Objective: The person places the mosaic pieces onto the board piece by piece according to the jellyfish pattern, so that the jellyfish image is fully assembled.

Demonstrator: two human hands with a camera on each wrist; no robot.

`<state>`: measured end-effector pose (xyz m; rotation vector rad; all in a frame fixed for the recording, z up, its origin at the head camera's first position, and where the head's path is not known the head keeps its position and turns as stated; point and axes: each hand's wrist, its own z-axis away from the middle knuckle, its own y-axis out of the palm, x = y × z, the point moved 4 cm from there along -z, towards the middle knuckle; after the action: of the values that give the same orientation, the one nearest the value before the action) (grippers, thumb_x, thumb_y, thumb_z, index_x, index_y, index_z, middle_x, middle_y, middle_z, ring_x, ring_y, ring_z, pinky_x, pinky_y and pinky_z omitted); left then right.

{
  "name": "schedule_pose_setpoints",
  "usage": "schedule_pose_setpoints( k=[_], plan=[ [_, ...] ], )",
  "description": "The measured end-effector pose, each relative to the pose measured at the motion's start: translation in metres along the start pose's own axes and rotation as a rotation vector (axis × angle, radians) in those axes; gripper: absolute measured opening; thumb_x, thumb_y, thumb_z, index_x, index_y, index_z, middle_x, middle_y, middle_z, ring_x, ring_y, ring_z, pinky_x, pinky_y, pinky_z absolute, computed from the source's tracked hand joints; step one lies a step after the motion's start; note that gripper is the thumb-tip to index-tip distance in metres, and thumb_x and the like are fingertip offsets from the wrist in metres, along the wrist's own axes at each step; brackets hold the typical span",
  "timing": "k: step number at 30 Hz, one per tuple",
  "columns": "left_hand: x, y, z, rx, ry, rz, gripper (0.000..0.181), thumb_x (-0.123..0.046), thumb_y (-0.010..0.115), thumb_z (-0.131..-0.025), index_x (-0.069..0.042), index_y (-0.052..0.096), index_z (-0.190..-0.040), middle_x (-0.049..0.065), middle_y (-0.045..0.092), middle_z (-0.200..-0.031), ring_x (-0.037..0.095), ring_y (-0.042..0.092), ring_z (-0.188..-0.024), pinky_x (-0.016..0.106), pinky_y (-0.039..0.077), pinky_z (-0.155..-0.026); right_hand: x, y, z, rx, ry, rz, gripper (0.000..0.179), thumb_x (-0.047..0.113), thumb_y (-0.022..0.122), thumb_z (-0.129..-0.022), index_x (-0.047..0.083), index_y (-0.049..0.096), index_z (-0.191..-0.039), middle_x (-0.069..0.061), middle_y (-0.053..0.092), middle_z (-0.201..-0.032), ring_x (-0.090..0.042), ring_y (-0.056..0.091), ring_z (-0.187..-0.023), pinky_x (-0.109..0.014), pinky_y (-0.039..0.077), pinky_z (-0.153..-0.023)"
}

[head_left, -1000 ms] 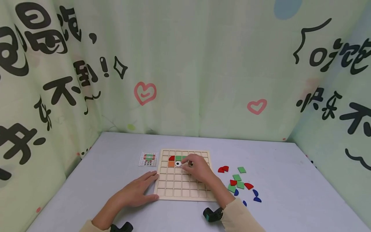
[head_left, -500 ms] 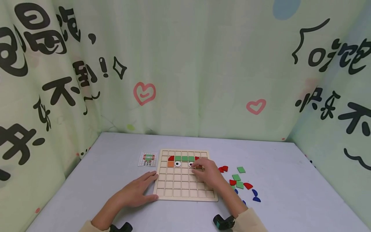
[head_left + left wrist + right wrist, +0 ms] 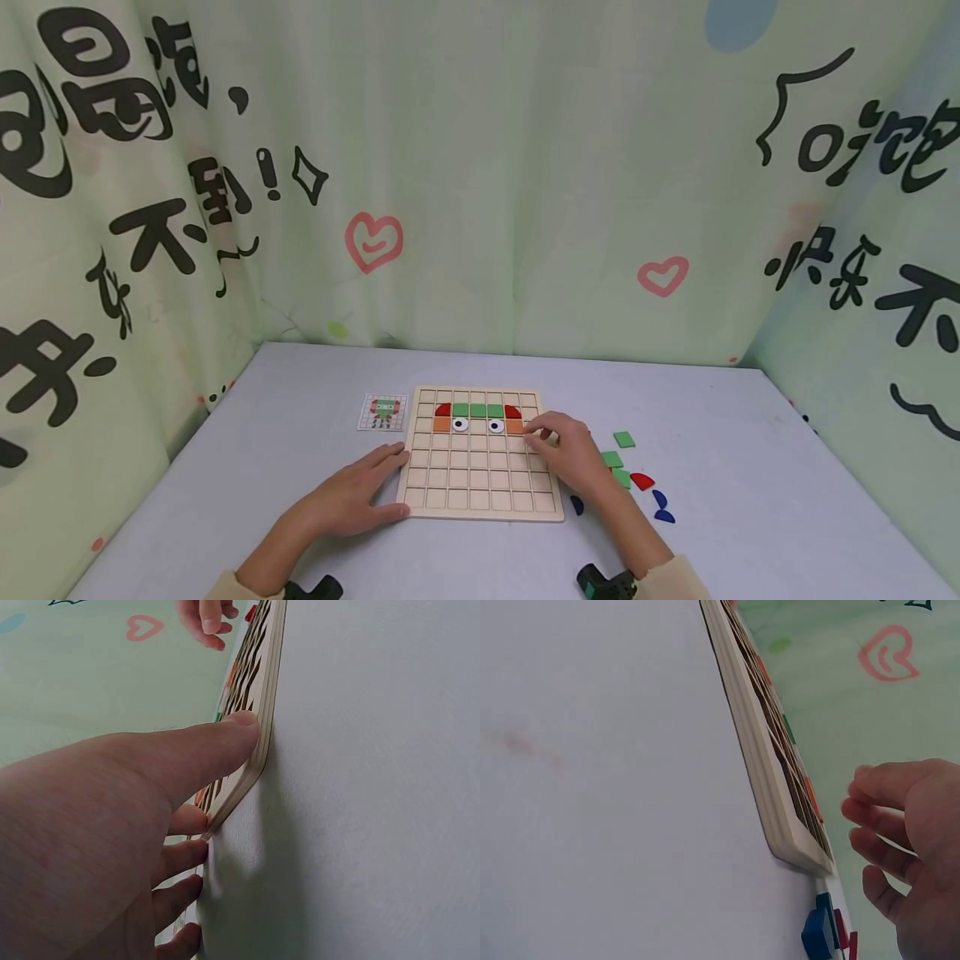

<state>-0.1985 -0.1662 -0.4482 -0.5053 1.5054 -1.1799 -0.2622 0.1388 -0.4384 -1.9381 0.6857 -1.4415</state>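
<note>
A wooden grid board (image 3: 480,479) lies on the table. Near its top, a row of green squares (image 3: 477,410) runs between two red quarter-round pieces (image 3: 512,412). Below them sit orange squares (image 3: 442,424) and two round eye pieces (image 3: 496,426). My left hand (image 3: 348,496) rests against the board's left side, fingers extended, with the thumb (image 3: 241,729) on its near corner. My right hand (image 3: 573,450) hovers at the board's right edge beside the right orange square, fingers loosely bent; in the right wrist view nothing shows between the fingertips (image 3: 862,774).
A small pattern card (image 3: 382,412) with a robot figure lies left of the board. To the right are loose green squares (image 3: 624,439), red pieces (image 3: 642,481) and blue half-rounds (image 3: 664,517), some hidden by the right arm. A printed curtain (image 3: 517,167) stands behind the table.
My right hand has moved right across the board, from the eye pieces to the right edge, uncovering the right eye, orange square and red piece. The left hand has stayed in place.
</note>
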Motion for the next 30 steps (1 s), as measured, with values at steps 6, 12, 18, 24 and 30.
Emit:
schedule_pose_setpoints(
  k=[6, 12, 18, 24, 30],
  plan=[
    [-0.002, 0.000, 0.002, 0.001, 0.000, 0.011, 0.079, -0.050, 0.068, -0.085, -0.013, 0.039, -0.148, 0.006, 0.033, -0.157, 0.030, 0.033, -0.144, 0.052, 0.034, -0.114, -0.007, -0.009, 0.004, -0.010, -0.006, 0.029, 0.010, 0.016, 0.071, -0.088, 0.016, 0.073, -0.098, 0.003, 0.067, -0.093, -0.011, 0.052, -0.078, -0.020, 0.046, -0.065],
    [-0.003, -0.002, 0.001, -0.016, 0.014, -0.001, 0.078, -0.048, 0.068, -0.086, -0.012, 0.039, -0.148, 0.006, 0.033, -0.156, 0.030, 0.033, -0.144, 0.052, 0.035, -0.113, -0.013, -0.022, 0.004, -0.017, 0.019, 0.050, 0.014, 0.018, 0.070, -0.089, 0.017, 0.073, -0.103, 0.000, 0.065, -0.092, -0.014, 0.051, -0.077, -0.019, 0.045, -0.062],
    [-0.001, -0.003, 0.001, -0.016, 0.016, -0.001, 0.078, -0.049, 0.068, -0.086, -0.012, 0.039, -0.148, 0.007, 0.033, -0.157, 0.030, 0.033, -0.144, 0.051, 0.034, -0.114, -0.020, -0.035, 0.003, -0.044, 0.061, 0.085, 0.016, 0.019, 0.070, -0.089, 0.015, 0.072, -0.105, -0.002, 0.067, -0.095, -0.016, 0.051, -0.081, -0.020, 0.045, -0.064],
    [-0.001, -0.002, 0.002, -0.006, 0.017, 0.001, 0.079, -0.050, 0.068, -0.085, -0.012, 0.039, -0.148, 0.007, 0.033, -0.157, 0.030, 0.033, -0.144, 0.052, 0.034, -0.113, -0.031, -0.040, 0.003, -0.001, 0.142, 0.090, 0.018, 0.021, 0.069, -0.089, 0.012, 0.071, -0.105, -0.005, 0.066, -0.094, -0.017, 0.052, -0.079, -0.021, 0.046, -0.056],
    [-0.002, -0.002, 0.002, -0.004, 0.013, -0.001, 0.079, -0.050, 0.068, -0.085, -0.012, 0.039, -0.148, 0.007, 0.032, -0.157, 0.030, 0.032, -0.144, 0.052, 0.034, -0.114, -0.041, -0.041, 0.003, 0.028, 0.147, 0.132, 0.016, 0.017, 0.071, -0.088, 0.011, 0.072, -0.103, -0.008, 0.065, -0.109, -0.020, 0.054, -0.088, -0.021, 0.050, -0.063]
  ],
)
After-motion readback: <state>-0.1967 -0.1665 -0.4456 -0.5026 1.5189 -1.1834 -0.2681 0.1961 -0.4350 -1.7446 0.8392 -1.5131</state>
